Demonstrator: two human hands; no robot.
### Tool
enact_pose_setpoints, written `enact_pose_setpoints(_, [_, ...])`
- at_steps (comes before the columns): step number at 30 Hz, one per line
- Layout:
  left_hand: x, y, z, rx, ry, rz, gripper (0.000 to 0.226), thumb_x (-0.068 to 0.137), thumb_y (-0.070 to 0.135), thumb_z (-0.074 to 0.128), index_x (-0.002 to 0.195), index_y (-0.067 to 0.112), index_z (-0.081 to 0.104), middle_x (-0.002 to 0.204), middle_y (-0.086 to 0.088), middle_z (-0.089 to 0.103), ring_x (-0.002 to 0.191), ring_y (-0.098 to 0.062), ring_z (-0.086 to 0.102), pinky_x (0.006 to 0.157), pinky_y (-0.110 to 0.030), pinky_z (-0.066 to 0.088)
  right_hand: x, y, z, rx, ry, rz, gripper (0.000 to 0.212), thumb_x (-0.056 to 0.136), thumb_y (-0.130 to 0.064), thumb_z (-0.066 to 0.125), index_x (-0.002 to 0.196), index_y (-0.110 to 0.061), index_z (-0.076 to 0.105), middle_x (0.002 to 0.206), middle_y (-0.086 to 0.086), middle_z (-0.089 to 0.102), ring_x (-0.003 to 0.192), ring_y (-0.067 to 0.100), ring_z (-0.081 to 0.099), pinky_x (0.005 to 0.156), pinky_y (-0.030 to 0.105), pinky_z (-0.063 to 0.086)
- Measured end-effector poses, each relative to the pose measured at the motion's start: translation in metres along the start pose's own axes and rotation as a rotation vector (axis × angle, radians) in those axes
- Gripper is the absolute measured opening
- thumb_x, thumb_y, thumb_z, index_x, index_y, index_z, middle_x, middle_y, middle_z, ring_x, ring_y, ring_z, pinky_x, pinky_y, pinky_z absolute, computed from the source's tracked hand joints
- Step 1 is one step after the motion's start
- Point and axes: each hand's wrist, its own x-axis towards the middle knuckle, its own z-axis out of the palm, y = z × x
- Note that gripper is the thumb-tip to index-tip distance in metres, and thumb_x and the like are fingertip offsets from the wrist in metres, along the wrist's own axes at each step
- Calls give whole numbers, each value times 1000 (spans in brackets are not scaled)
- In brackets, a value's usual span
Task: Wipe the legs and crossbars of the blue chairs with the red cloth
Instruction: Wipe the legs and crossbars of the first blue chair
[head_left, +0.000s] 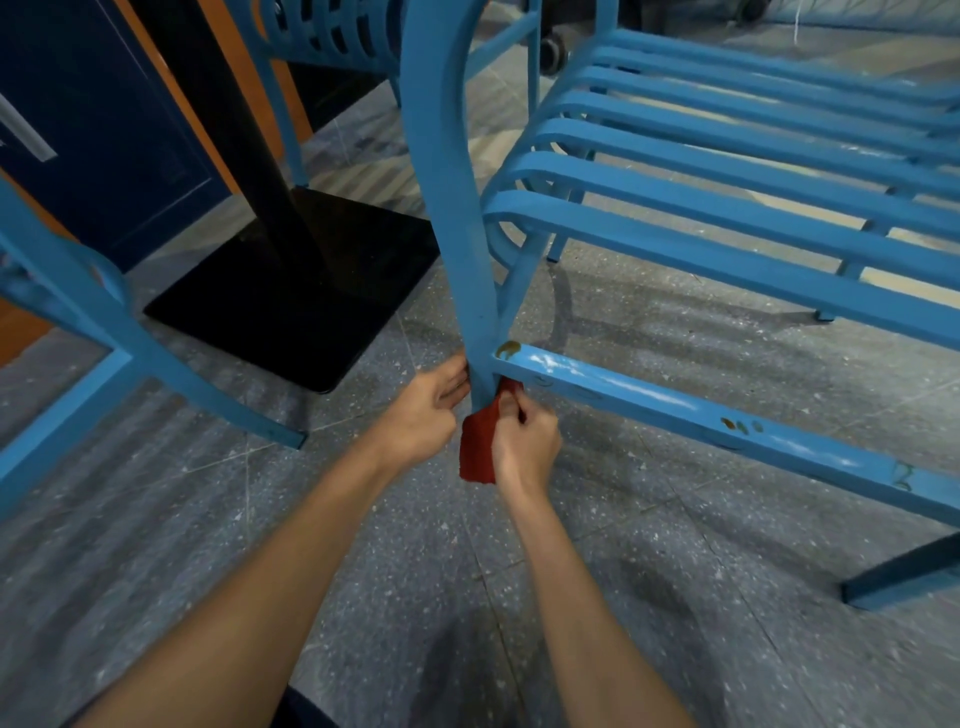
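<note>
The red cloth (480, 441) wraps the foot of a blue chair leg (457, 218), just below its crossbar (701, 415). The right hand (524, 441) pinches the cloth; the left hand (431, 410) curls round the leg's other side, above the speckled floor (467, 597).

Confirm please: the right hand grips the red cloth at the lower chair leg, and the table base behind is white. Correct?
Only the colour is wrong: the head view shows a black table base. The right hand does grip the red cloth at the lower chair leg.
</note>
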Motion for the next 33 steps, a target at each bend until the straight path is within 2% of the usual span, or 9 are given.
enact_pose_setpoints(3, [0, -3, 1, -31, -9, -10, 88, 74, -36, 25, 148, 10, 23, 139, 8, 36, 129, -3, 33, 103, -8, 27, -4, -7, 2, 51, 29, -60, 24, 95, -16, 52, 111, -11, 69, 106, 10, 61, 96, 16, 55, 75, 8, 30])
enact_pose_setpoints(8, [-1, -6, 0, -35, -36, -11, 83, 78, -33, 30, 149, 11, 25, 141, 8, 37, 128, 0, 33, 98, -3, 29, -26, 7, -3, 41, 20, -126, 29, 96, -20, 52, 123, -18, 63, 95, 6, 52, 86, 15, 53, 70, 3, 33])
enact_pose_setpoints(12, [-4, -2, 0, -45, 8, 20, 61, 94, -9, 40, 144, 27, 33, 119, 28, 48, 112, 11, 46, 82, 2, 38, -8, 17, -1, -55, -22, -53, 29, 96, -20, 52, 122, -17, 64, 98, 10, 58, 95, 25, 59, 87, 26, 42])
enact_pose_setpoints(16, [-2, -3, -1, -13, 72, 60, 40, 101, 15, 44, 140, 24, 44, 117, 22, 55, 88, 21, 56, 74, 2, 43, 2, 2, 3, 14, 13, -85, 25, 95, -18, 52, 112, -12, 70, 107, 11, 65, 100, 20, 60, 84, 19, 38])
enact_pose_setpoints(18, [0, -8, -2, -14, 76, 73, 37, 102, 19, 43, 138, 24, 46, 116, 21, 59, 93, 21, 57, 79, -3, 47, -6, -1, 3, 79, 39, -127, 24, 95, -20, 53, 112, -14, 70, 107, 6, 62, 99, 15, 58, 87, 17, 39])
enact_pose_setpoints(21, [4, -12, -3, 23, 85, 87, 38, 102, 23, 42, 140, 22, 46, 130, 12, 58, 118, 1, 53, 102, -23, 44, -27, 12, 3, 116, 46, -162, 27, 96, -24, 53, 119, -21, 66, 94, -1, 53, 86, 6, 55, 81, 13, 42])
enact_pose_setpoints(23, [6, -12, -1, 52, 98, 95, 40, 102, 24, 41, 141, 22, 44, 134, 12, 54, 124, -3, 49, 104, -28, 41, -31, 24, 3, 87, 44, -128, 28, 96, -24, 53, 122, -24, 64, 91, -1, 51, 82, 2, 52, 78, 11, 40])
enact_pose_setpoints(29, [16, -22, 2, 84, 120, 128, 42, 102, 28, 39, 143, 26, 38, 137, 11, 52, 130, -10, 46, 109, -38, 39, 3, 29, 12, -34, -5, 90, 29, 96, -22, 50, 120, -19, 66, 103, 11, 68, 96, 25, 64, 90, 35, 49])
enact_pose_setpoints(33, [18, -33, 6, 24, 128, 138, 35, 100, 37, 39, 135, 40, 40, 134, 13, 54, 128, -6, 48, 106, -43, 42, 10, 14, 9, 60, 3, -6, 25, 95, -20, 52, 113, -16, 69, 103, 9, 67, 96, 19, 62, 85, 22, 44])
